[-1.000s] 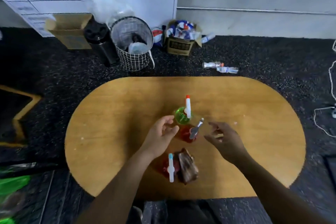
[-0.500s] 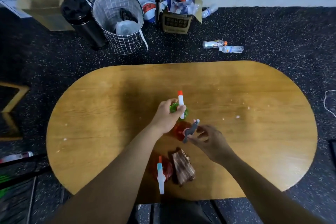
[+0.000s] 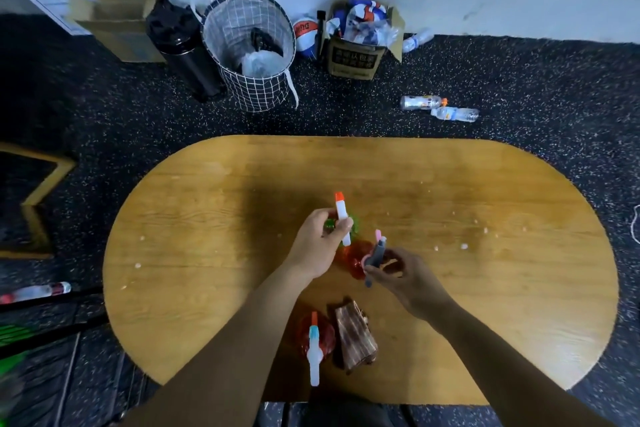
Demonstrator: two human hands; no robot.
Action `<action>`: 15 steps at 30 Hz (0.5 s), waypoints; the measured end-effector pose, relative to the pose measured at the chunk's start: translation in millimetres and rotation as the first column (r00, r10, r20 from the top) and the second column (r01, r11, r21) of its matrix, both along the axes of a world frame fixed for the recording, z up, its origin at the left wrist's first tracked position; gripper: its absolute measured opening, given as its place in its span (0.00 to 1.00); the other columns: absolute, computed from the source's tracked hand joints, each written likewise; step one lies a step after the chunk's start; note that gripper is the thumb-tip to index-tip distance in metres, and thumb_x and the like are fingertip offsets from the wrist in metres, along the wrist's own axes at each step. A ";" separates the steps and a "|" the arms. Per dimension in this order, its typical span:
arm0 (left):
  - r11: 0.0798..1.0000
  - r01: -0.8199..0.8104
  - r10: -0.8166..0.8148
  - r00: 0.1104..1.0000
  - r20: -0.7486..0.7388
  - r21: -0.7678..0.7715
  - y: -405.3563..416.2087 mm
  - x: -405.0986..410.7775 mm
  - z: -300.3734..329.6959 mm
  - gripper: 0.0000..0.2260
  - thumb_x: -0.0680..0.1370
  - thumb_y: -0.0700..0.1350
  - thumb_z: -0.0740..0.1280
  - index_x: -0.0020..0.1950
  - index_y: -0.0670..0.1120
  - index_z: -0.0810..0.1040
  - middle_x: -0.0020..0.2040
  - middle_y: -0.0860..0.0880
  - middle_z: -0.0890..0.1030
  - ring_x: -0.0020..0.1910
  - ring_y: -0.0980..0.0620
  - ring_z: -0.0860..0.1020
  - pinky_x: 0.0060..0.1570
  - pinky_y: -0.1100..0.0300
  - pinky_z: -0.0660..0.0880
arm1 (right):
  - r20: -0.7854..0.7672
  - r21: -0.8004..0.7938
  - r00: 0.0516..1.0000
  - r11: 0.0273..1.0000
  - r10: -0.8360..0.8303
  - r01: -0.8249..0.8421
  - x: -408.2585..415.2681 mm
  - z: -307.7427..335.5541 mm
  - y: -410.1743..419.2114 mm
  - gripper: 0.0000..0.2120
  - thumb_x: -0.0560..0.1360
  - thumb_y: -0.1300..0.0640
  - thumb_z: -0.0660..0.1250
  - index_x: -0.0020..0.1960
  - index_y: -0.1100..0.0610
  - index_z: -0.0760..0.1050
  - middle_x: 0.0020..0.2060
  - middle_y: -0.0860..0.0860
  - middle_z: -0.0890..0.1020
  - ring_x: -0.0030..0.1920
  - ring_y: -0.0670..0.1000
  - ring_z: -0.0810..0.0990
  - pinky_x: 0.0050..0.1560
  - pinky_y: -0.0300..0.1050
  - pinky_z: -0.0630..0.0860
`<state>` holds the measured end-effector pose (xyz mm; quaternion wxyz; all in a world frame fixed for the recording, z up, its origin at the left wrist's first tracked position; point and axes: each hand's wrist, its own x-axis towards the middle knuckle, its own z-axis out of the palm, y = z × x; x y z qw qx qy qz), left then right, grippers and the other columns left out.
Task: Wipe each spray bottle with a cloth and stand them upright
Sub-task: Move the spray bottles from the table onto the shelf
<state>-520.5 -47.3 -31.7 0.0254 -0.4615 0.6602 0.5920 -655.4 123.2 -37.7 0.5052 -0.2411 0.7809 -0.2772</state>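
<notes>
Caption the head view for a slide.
Left hand grips the green bottle, right hand the red bottle; cloth lies unused on the table.

Three spray bottles on the worktop (image 3: 214,218): green (image 3: 352,222), orange-red one (image 3: 354,259), red (image 3: 317,340). One brown cloth (image 3: 355,336). Two hands (image 3: 320,243) (image 3: 403,279). Floor, upper right: two plastic bottles (image 3: 420,102) (image 3: 455,113), maybe more.

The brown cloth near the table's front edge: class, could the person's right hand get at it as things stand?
Probably not at once: the right hand grips the red bottle's sprayer. The cloth lies uncovered just below it.
</notes>
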 end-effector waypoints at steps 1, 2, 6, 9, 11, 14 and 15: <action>1.000 -0.019 0.020 1.000 -0.002 0.005 -0.1 6.9 3.8 0.27 0.82 0.64 0.64 0.73 0.47 0.75 0.64 0.49 0.80 0.60 0.53 0.81 0.64 0.48 0.81 | -0.009 -0.001 1.000 1.000 0.007 -0.007 0.5 3.7 -0.1 0.26 0.68 0.35 0.72 0.60 0.51 0.80 0.51 0.46 0.85 0.50 0.47 0.84 0.53 0.47 0.83; 0.999 -0.042 0.042 0.999 -0.010 0.000 -1.9 16.1 10.2 0.29 0.81 0.66 0.64 0.73 0.47 0.75 0.63 0.49 0.81 0.59 0.53 0.81 0.63 0.49 0.81 | -0.021 -0.004 1.000 1.000 0.021 -0.021 2.1 10.1 -3.5 0.26 0.68 0.35 0.72 0.60 0.50 0.80 0.52 0.46 0.84 0.51 0.47 0.83 0.54 0.47 0.82; 0.993 -0.118 0.118 0.992 -0.042 0.000 -4.3 56.5 30.4 0.29 0.79 0.66 0.64 0.71 0.48 0.76 0.58 0.51 0.82 0.53 0.58 0.82 0.56 0.60 0.81 | -0.070 -0.036 0.995 0.997 0.066 -0.069 13.1 35.5 -18.5 0.25 0.69 0.39 0.74 0.63 0.48 0.80 0.54 0.44 0.82 0.50 0.43 0.82 0.47 0.40 0.80; 0.977 -0.212 0.213 0.975 -0.071 0.016 -7.1 95.4 44.8 0.19 0.82 0.59 0.67 0.68 0.48 0.78 0.52 0.53 0.83 0.42 0.64 0.81 0.40 0.72 0.73 | -0.106 -0.046 0.987 0.991 0.119 -0.124 29.2 55.5 -39.7 0.24 0.71 0.41 0.73 0.64 0.47 0.78 0.56 0.43 0.79 0.53 0.43 0.80 0.50 0.40 0.77; 0.951 -0.306 0.308 0.947 -0.088 0.040 -7.7 126.4 51.8 0.15 0.83 0.57 0.69 0.65 0.51 0.80 0.51 0.54 0.85 0.43 0.61 0.81 0.39 0.73 0.72 | -0.135 -0.059 0.975 0.981 0.175 -0.184 45.8 67.7 -55.0 0.21 0.74 0.42 0.73 0.64 0.48 0.79 0.56 0.44 0.79 0.54 0.43 0.79 0.51 0.40 0.76; 0.906 -0.419 0.424 0.895 -0.142 0.062 -9.4 173.3 67.7 0.10 0.82 0.57 0.70 0.59 0.54 0.83 0.45 0.56 0.86 0.43 0.57 0.80 0.42 0.65 0.74 | -0.216 -0.090 0.938 0.951 0.272 -0.297 75.4 81.8 -78.3 0.18 0.76 0.43 0.73 0.64 0.49 0.81 0.56 0.43 0.80 0.52 0.41 0.81 0.48 0.36 0.75; 0.891 -0.450 0.454 0.875 -0.171 0.064 -10.3 194.0 73.4 0.09 0.81 0.58 0.70 0.57 0.54 0.83 0.45 0.56 0.85 0.42 0.58 0.80 0.43 0.63 0.75 | -0.244 -0.093 0.913 0.930 0.326 -0.357 90.9 90.0 -88.9 0.18 0.76 0.43 0.73 0.63 0.48 0.81 0.56 0.42 0.80 0.52 0.41 0.81 0.47 0.36 0.75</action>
